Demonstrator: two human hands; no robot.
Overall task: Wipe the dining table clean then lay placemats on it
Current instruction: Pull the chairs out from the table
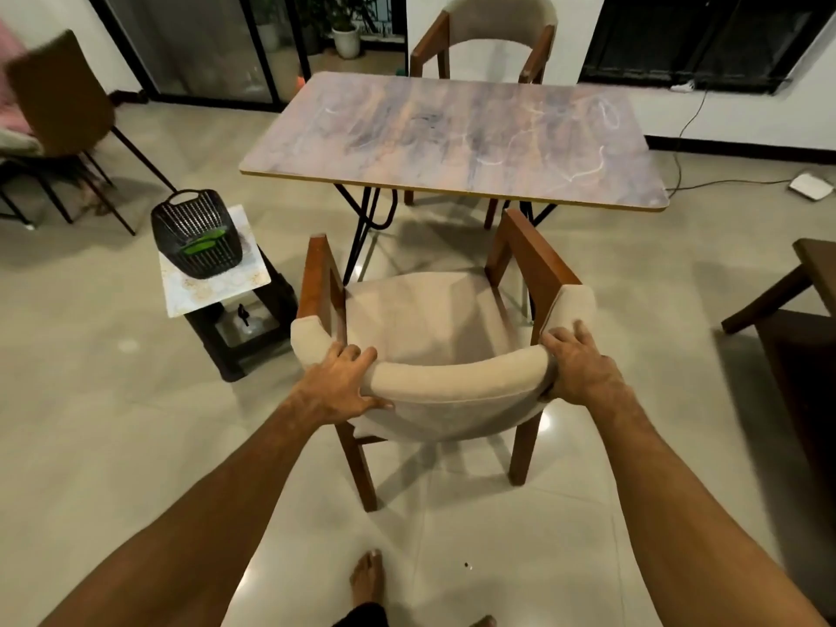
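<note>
The dining table has a marbled pinkish-grey top with white scribble marks and stands ahead of me on black metal legs. A beige padded chair with brown wooden arms stands between me and the table, a gap away from its front edge. My left hand grips the left end of the chair's curved backrest. My right hand grips the right end of the same backrest. No cloth or placemats show on the table.
A black slatted basket with something green inside sits on a small side stand left of the chair. A second beige chair stands behind the table. A brown chair is far left; dark wooden furniture far right. Cable and white box lie on the floor.
</note>
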